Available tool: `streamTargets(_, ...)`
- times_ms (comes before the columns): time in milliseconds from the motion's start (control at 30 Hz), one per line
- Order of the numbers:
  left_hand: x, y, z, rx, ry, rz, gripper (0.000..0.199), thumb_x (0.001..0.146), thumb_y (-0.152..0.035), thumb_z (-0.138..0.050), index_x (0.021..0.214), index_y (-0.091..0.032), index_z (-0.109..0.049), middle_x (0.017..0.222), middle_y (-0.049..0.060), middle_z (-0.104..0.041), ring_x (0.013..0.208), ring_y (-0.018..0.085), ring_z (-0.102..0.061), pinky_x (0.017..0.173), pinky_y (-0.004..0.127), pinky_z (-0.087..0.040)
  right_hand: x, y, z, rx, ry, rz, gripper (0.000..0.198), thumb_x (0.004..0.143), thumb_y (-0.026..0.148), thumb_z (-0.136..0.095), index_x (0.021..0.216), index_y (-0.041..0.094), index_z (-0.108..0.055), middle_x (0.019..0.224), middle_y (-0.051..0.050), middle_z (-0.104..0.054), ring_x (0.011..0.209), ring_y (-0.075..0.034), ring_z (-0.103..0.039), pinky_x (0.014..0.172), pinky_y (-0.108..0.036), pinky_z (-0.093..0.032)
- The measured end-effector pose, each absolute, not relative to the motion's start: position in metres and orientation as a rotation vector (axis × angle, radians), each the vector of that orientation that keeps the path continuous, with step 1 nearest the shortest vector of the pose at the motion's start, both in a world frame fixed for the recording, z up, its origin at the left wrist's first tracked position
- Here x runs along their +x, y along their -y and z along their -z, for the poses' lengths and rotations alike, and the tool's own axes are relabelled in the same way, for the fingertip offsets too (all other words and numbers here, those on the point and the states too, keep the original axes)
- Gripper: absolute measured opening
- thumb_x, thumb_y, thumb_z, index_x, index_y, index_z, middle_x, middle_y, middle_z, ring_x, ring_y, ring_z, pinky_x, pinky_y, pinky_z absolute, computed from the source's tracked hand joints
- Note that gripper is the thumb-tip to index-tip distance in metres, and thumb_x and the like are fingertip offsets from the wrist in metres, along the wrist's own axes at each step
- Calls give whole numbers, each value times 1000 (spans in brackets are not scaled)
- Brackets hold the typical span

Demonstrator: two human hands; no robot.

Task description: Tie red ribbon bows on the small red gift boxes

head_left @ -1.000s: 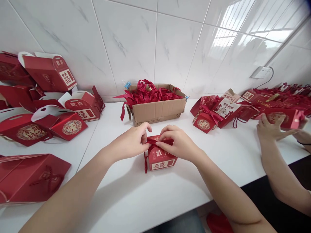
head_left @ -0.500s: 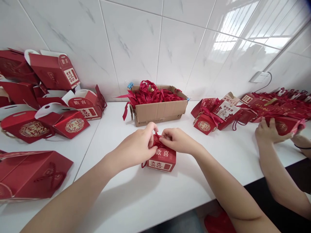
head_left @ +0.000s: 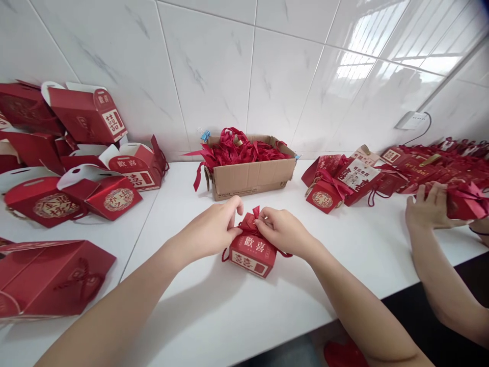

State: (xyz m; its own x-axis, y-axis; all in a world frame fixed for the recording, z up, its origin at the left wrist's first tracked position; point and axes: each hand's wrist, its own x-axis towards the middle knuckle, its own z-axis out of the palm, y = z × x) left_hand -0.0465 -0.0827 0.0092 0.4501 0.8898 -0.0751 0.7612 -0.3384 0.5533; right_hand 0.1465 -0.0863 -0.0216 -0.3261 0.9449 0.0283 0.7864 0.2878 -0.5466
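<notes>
Between my hands a small red gift box (head_left: 252, 255) with white lettering sits closed on the white table. A red ribbon (head_left: 250, 228) is tied in a knot or bow across its top, and one end sticks up. My left hand (head_left: 216, 232) is at the ribbon's left side, thumb and fingers curled round it in a pinch. On the other side my right hand (head_left: 282, 229) pinches the ribbon between thumb and fingers. Dark red cord handles show at both sides of the box.
A cardboard box (head_left: 250, 178) full of red ribbons stands against the tiled wall. Open red gift boxes (head_left: 103, 109) crowd the left; more closed boxes (head_left: 323, 196) stand at the right. A co-worker's hand (head_left: 426, 206) holds a ribboned red box (head_left: 464, 201) at far right.
My hands have moved slightly apart and the ribbon's upright end now shows between them. The box has turned a little. The co-worker's box has shifted right.
</notes>
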Motion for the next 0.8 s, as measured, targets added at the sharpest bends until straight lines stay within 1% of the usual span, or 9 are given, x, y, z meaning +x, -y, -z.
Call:
streamTargets(67, -48, 84, -15, 2215, -1381, -369, 9, 81, -26, -49, 90, -24, -47, 74, -2, -58, 69, 18, -56, 58, 28, -41, 147, 91, 20, -1606, 2136, -675, 17, 88, 29, -45, 74, 20, -49, 62, 1, -59, 50, -11, -46, 47, -23, -28)
streamTargets(167, -46, 98, -26, 2376, -1364, -490, 8, 82, -31, -53, 81, -22, -52, 89, 2, -57, 91, 22, -54, 73, 33, -44, 150, 93, 17, -1565, 2107, -741, 19, 87, 31, -46, 72, 20, -51, 60, 1, -57, 50, -11, -45, 45, -22, -28)
streamTargets(233, -40, 111, -30, 2451, -1302, -465, 12, 82, -31, -54, 75, -21, -53, 87, 2, -55, 89, 22, -53, 72, 33, -43, 153, 89, 15, -1494, 2135, -765, 22, 86, 31, -47, 67, 20, -49, 54, 4, -51, 48, -10, -41, 44, -21, -27)
streamTargets(300, -33, 121, -27, 2473, -1250, -324, 14, 82, -31, -56, 73, -21, -52, 86, 2, -54, 81, 21, -54, 67, 33, -43, 155, 84, 14, -1412, 2159, -807, 24, 85, 31, -49, 64, 19, -46, 50, 5, -45, 47, -9, -37, 43, -21, -26)
streamTargets(367, -25, 126, -18, 2432, -1381, -254, 18, 81, -37, -59, 81, -20, -53, 90, 5, -55, 81, 24, -54, 64, 35, -43, 157, 80, 16, -1354, 2141, -894, 22, 84, 30, -50, 65, 19, -48, 49, 7, -43, 46, -8, -35, 43, -20, -26)
streamTargets(433, -21, 123, -7, 2374, -1457, -257, 30, 79, -43, -62, 94, -19, -53, 95, 6, -55, 84, 26, -54, 65, 38, -44, 158, 76, 20, -1346, 2075, -988, 17, 84, 30, -50, 70, 19, -52, 48, 7, -42, 44, -7, -35, 42, -19, -26)
streamTargets(500, -22, 115, 1, 2318, -1434, -304, 35, 78, -40, -64, 102, -19, -51, 98, 6, -55, 87, 26, -54, 69, 39, -46, 160, 75, 25, -1367, 1991, -1045, 16, 84, 31, -50, 73, 20, -52, 47, 8, -41, 43, -7, -34, 41, -18, -25)
streamTargets(667, -29, 95, 3, 2179, -1213, -441, 22, 79, -22, -58, 100, -23, -51, 103, 2, -57, 95, 21, -56, 80, 37, -48, 167, 77, 34, -1397, 1829, -1037, 21, 86, 36, -50, 73, 20, -47, 46, 8, -44, 42, -8, -37, 42, -19, -30)
streamTargets(800, -13, 96, 9, 2219, -1165, -747, 11, 79, -24, -58, 89, -23, -53, 102, 3, -57, 103, 22, -52, 89, 38, -44, 170, 78, 39, -1398, 1756, -937, 22, 86, 39, -51, 73, 21, -48, 44, 8, -43, 41, -8, -36, 42, -19, -30)
